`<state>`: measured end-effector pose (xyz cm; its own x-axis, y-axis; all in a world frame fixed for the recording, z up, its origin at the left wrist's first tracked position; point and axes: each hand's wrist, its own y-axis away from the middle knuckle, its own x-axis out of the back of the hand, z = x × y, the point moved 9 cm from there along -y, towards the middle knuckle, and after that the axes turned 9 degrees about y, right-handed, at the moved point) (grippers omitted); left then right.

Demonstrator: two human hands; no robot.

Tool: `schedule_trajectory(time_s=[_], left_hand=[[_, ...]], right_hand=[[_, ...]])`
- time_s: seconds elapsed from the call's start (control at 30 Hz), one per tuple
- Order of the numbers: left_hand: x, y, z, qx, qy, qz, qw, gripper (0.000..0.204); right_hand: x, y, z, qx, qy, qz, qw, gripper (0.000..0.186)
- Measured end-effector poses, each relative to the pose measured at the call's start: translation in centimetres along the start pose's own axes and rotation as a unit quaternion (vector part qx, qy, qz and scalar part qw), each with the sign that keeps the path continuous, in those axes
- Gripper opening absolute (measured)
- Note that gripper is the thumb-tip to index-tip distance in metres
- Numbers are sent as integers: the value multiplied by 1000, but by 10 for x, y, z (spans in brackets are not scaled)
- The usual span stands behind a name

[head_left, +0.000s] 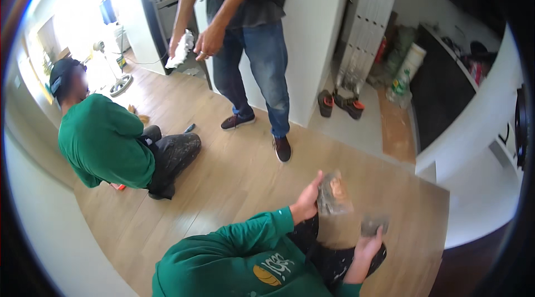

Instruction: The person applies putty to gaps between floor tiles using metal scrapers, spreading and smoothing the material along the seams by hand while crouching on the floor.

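Observation:
Low in the head view, my left hand (306, 201) is closed on the edge of a flat greyish plate (329, 203) with an orange-brown patch of paste on it. To its right, my right hand (367, 248) grips a small flat grey scraper blade (374, 223), blurred by motion. The two flat pieces are apart from each other, held above the wood floor (239, 185) in front of my knees. Dark trousers (340, 255) with pale specks show below my hands.
Ahead, a standing person (262, 57) in jeans holds a crumpled white thing (183, 50). At left, another person (108, 141) in green kneels. A folded ladder (365, 32), shoes (348, 105) and a green bottle (399, 86) stand at right. A curved white wall (473, 146) bounds the right.

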<state>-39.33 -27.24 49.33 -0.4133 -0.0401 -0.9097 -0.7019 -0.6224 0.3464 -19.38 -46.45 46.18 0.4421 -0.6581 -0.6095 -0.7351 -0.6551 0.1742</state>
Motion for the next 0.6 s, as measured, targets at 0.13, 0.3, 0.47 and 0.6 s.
schedule_trajectory(time_s=[0.13, 0.3, 0.47, 0.6], left_hand=[[-41, 12, 18, -58, 8, -23, 998, 56], [-74, 22, 23, -112, -10, -46, 993, 56], [-99, 27, 7, -90, -59, -107, 988, 55], [-121, 55, -9, -69, -119, -120, 983, 58]], right_hand=[[-23, -21, -43, 148, 260, 172, 939, 47], [-139, 56, -98, 351, 383, 167, 838, 42], [-205, 133, -100, 592, 460, 121, 651, 20], [-179, 110, -69, 459, 544, -117, 692, 22]])
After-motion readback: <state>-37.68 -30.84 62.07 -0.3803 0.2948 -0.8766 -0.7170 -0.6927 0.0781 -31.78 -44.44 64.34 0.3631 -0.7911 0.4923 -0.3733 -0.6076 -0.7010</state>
